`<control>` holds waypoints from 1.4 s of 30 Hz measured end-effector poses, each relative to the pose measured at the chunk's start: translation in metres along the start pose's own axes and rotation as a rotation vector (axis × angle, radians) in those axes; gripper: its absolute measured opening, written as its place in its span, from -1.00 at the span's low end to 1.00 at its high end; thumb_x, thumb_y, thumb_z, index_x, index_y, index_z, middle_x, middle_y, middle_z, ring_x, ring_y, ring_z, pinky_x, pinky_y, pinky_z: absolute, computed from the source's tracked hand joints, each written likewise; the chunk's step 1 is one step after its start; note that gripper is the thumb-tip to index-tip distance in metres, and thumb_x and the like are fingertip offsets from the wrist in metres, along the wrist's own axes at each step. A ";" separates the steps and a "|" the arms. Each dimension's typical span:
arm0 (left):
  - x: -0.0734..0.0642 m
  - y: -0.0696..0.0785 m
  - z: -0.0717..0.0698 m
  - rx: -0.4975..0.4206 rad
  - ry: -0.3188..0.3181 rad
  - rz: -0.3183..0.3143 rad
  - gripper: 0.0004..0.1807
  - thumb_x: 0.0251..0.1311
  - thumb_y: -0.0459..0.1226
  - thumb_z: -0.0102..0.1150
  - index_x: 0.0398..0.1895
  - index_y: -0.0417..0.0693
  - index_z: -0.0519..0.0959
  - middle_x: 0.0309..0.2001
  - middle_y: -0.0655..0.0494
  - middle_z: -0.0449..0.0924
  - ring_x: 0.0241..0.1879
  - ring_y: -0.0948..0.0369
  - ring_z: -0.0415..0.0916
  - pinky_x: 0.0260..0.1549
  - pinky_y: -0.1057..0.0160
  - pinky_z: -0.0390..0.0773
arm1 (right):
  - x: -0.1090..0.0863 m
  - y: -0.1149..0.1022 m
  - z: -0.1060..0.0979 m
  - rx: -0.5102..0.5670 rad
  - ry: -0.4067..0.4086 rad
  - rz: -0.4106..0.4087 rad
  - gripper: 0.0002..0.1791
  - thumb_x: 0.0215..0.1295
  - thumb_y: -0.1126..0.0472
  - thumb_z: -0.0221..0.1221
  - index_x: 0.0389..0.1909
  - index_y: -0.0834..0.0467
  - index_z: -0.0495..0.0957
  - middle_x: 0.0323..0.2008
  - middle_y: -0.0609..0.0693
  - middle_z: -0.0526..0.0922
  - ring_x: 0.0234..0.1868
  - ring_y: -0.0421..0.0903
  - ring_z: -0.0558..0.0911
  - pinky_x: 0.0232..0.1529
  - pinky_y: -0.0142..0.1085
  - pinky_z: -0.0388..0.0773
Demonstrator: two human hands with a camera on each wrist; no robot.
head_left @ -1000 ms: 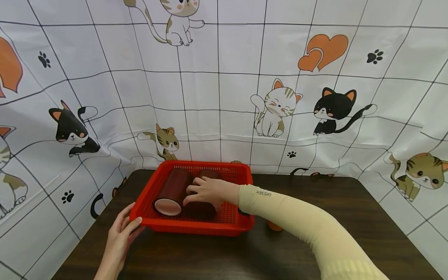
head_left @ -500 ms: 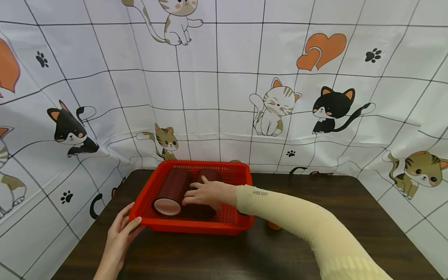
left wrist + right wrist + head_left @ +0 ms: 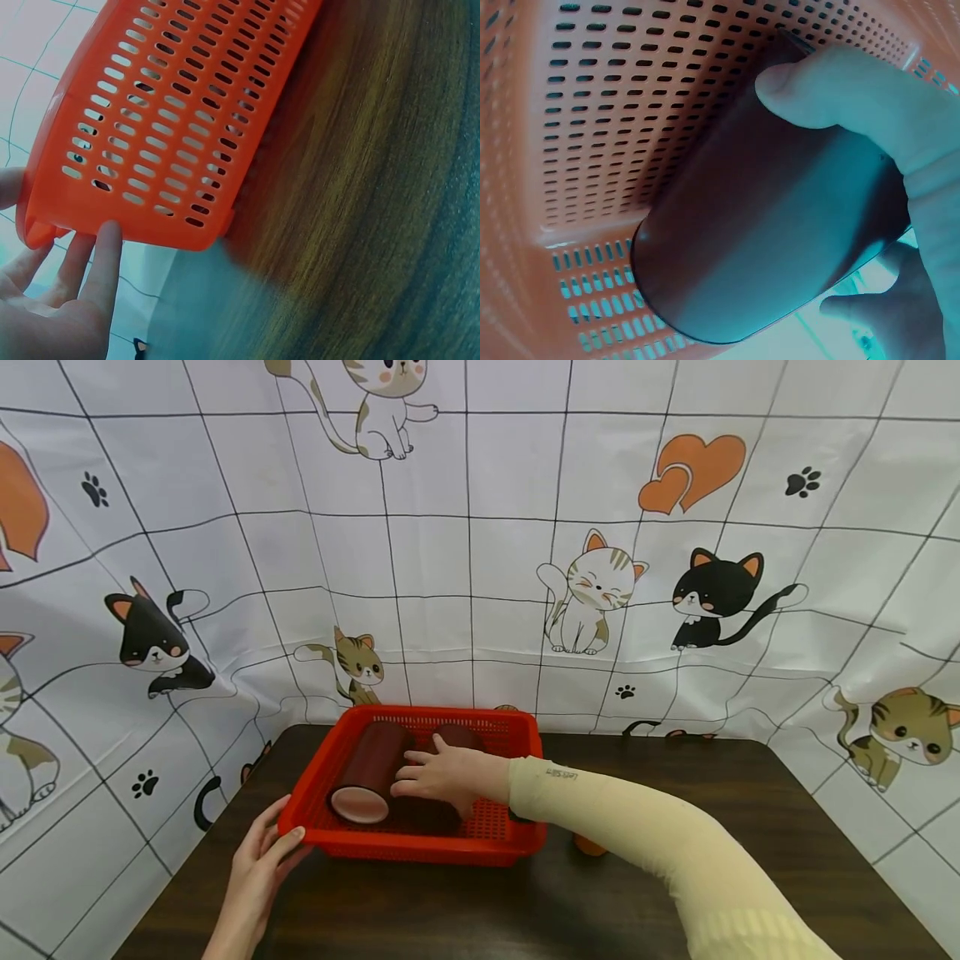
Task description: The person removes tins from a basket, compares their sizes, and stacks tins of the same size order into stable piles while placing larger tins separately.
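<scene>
A red plastic basket (image 3: 412, 850) with slotted walls sits on the table. My left hand (image 3: 258, 864) grips its near left corner, thumb over the rim and fingers against the outside below. Inside lies a maroon cylinder (image 3: 377, 756) with a pale pinkish near end framed by a dark rim. To its right is a second dark cylinder (image 3: 750, 217), which my right hand (image 3: 450, 772) spans from above. The right thumb lies along one side in the right wrist view, and the fingers reach over the opposite side. Hand and sleeve cover much of this cylinder in the head view.
A small orange object (image 3: 588, 845) stands on the dark wood table (image 3: 675, 893), partly behind my right sleeve. A white sheet (image 3: 480, 577) printed with cats and grid lines hangs behind and beside the table.
The second cylinder's far end has shifted slightly right under my right hand, whose fingers are more spread than a second ago. My left hand and the basket stay in place.
</scene>
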State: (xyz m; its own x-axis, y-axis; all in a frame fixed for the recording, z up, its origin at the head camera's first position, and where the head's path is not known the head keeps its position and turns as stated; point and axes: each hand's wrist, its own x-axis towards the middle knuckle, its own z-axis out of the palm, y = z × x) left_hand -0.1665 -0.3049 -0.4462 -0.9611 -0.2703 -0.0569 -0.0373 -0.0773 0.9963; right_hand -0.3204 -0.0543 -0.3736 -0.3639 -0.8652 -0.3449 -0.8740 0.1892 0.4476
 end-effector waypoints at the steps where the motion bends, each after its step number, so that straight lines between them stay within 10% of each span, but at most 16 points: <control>1: 0.000 0.000 0.000 -0.002 -0.001 0.002 -0.31 0.42 -0.20 0.11 0.53 0.08 0.07 -0.04 0.52 0.51 -0.06 0.53 0.54 -0.09 0.43 0.68 | -0.002 0.002 0.000 0.023 0.006 -0.002 0.22 -0.12 -0.13 0.52 0.52 -0.25 -0.04 0.54 -0.21 0.09 0.58 -0.04 0.08 0.46 0.21 0.24; 16: 0.000 -0.001 0.001 0.008 -0.001 -0.014 -0.29 0.42 -0.18 0.11 0.54 0.10 0.06 -0.02 0.52 0.48 -0.05 0.54 0.52 -0.07 0.43 0.68 | -0.024 0.029 -0.009 0.386 0.122 -0.040 0.18 -0.08 0.00 0.52 0.53 -0.15 0.00 0.46 -0.14 0.23 0.41 -0.07 0.31 0.41 -0.21 0.42; 42: -0.001 0.000 0.000 0.025 0.003 -0.027 -0.28 0.41 -0.17 0.12 0.54 0.11 0.04 0.00 0.50 0.46 -0.03 0.55 0.51 -0.06 0.42 0.67 | -0.042 0.043 -0.011 0.471 0.126 0.035 0.24 -0.14 0.05 0.56 0.51 0.00 -0.03 0.42 -0.05 0.20 0.38 -0.09 0.33 0.39 -0.22 0.44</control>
State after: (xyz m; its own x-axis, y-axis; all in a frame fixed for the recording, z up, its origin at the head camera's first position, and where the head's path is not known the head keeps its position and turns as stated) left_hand -0.1652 -0.3046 -0.4460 -0.9587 -0.2716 -0.0842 -0.0703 -0.0608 0.9957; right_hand -0.3388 -0.0149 -0.3309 -0.3797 -0.8985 -0.2202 -0.9230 0.3839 0.0251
